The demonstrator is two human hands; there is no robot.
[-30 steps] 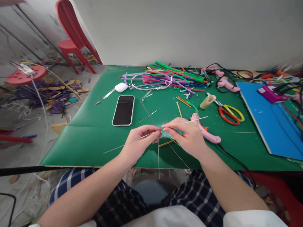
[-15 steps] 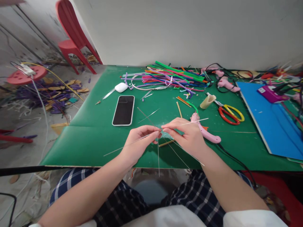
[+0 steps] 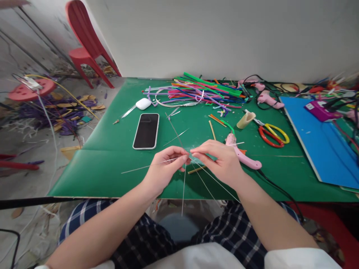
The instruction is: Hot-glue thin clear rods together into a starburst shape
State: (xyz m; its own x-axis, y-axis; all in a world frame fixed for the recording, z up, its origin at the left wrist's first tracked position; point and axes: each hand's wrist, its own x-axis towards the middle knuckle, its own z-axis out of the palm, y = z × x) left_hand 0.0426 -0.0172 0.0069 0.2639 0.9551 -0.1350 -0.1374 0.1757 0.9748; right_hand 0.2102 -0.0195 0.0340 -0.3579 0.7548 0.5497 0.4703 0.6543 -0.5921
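Note:
Several thin silvery wires spread out like spokes from one crossing point between my hands. My left hand pinches them at that crossing between thumb and fingertips. Right beside it, my right hand has thumb and forefinger closed at the same spot, where a wire runs past its knuckles. The fingertips hide how the wires are joined. Beneath the right hand lies a pink hot glue gun, its front partly behind the knuckles. Short yellowish sticks rest on the green table below the hands.
A phone and a white earbud case lie at left. Colourful pipe cleaners are heaped at the back. Scissors, a hollow bamboo piece and a blue board are on the right.
The wire spokes have turned slightly: the lower one swung left, the upper one tipped more upright, and the left one rose. Both hands stay nearly in place.

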